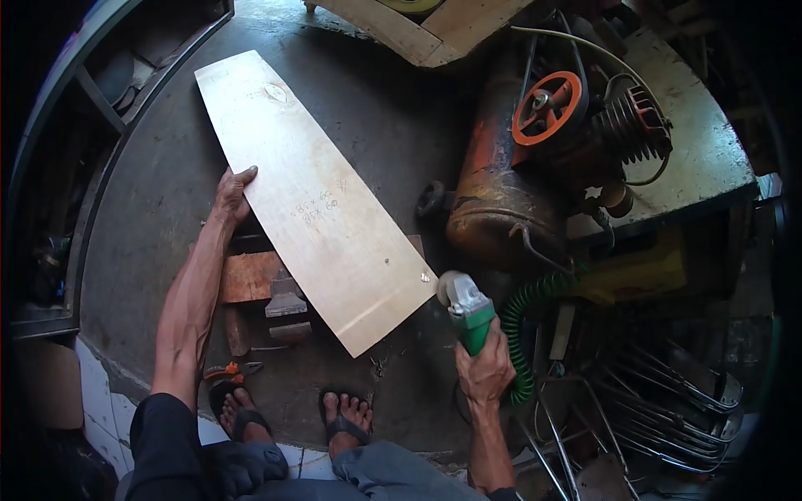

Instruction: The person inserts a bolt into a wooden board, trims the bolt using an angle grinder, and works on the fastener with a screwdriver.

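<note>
A long pale wooden board (309,200) with pencilled writing lies slanted across the middle of the view. My left hand (236,194) grips its left edge, the thumb on top and the fingers hidden beneath. In my right hand (486,363) is a green and silver angle grinder (469,307), my fingers wrapped round its green body. The grinder's disc (451,286) is at the board's lower right corner; whether they touch I cannot tell. Under the board, a wooden block (249,277) and a metal vise-like piece (286,299) show in part.
An air compressor (510,200) with an orange wheel (547,108) stands at the right, a coiled green hose (520,334) below it. Metal frames (660,409) are stacked at lower right. Orange-handled pliers (227,371) lie near my sandalled feet. A metal-framed cabinet (100,100) borders the left.
</note>
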A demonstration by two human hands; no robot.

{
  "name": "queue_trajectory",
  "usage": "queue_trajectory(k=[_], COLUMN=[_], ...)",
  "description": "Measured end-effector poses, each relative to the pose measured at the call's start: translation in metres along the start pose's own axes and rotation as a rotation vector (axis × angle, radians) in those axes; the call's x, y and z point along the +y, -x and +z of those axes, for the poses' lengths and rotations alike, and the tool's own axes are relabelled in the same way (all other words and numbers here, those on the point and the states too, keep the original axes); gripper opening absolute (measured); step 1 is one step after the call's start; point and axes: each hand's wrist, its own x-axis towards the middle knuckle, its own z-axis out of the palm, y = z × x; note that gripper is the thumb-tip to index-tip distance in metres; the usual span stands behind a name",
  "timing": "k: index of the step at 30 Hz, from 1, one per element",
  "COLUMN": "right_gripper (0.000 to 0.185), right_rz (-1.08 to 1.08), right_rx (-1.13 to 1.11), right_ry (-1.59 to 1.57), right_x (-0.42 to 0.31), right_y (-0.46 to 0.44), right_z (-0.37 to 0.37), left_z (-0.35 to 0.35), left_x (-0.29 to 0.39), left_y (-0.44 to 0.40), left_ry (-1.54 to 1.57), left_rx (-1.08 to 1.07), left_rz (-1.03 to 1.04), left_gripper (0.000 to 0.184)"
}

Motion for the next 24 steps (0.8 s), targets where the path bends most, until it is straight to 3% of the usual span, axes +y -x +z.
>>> queue_trajectory(k=[9,11,12,14,16,18,19,20,22,23,24], right_gripper=[0.08,0.072,0.072,0.059,0.054,0.049,0.046,0.043,0.041,0.042,0.044], right_rz=[0.244,0.327,0.331,0.622,0.696,0.759,0.897,1.035,0.991,1.019,1.042], right_rx=[0.007,0.053,0.057,-0.172,-0.173,-0.179,-0.174,-0.168,-0.107,-0.148,-0.192], right_ry=[-0.086,-0.179,-0.183,-0.565,-0.719,-0.877,-1.113,-1.348,-1.451,-1.61,-1.767], right_x=[0.007,0.008,0.01,0.017,0.03,0.038,0.04,0.041,0.036,0.041,0.042], right_y=[0.061,0.07,0.074,0.079,0.094,0.108,0.115,0.119,0.119,0.122,0.125], right_z=[-0.011,-0.011,-0.012,-0.016,-0.01,-0.002,0.0,0.0,0.002,0.006,0.008], left_z=[0.006,0.0,-0.003,-0.005,0.028,0.078,0.104,0.119,0.132,0.149,0.16], left_x=[0.01,0.013,0.014,0.015,0.038,0.061,0.067,0.058,0.005,-0.01,-0.035], left_y=[-0.016,-0.021,-0.024,-0.03,0.013,0.088,0.142,0.187,0.282,0.318,0.362], left_ry=[-0.052,-0.089,-0.222,-0.356,-1.292,-1.078,-1.034,-1.015,-1.036,-0.995,-0.867], left_rx=[-0.013,-0.008,0.036,0.073,0.537,0.372,0.236,0.046,-0.533,-0.926,-1.151], left_rz=[-0.081,-0.116,-0.118,-0.115,0.41,0.841,0.917,1.016,1.113,1.048,0.747], left_gripper=[0.052,0.049,0.047,0.044,0.041,0.041,0.041,0.041,0.033,0.047,0.054])
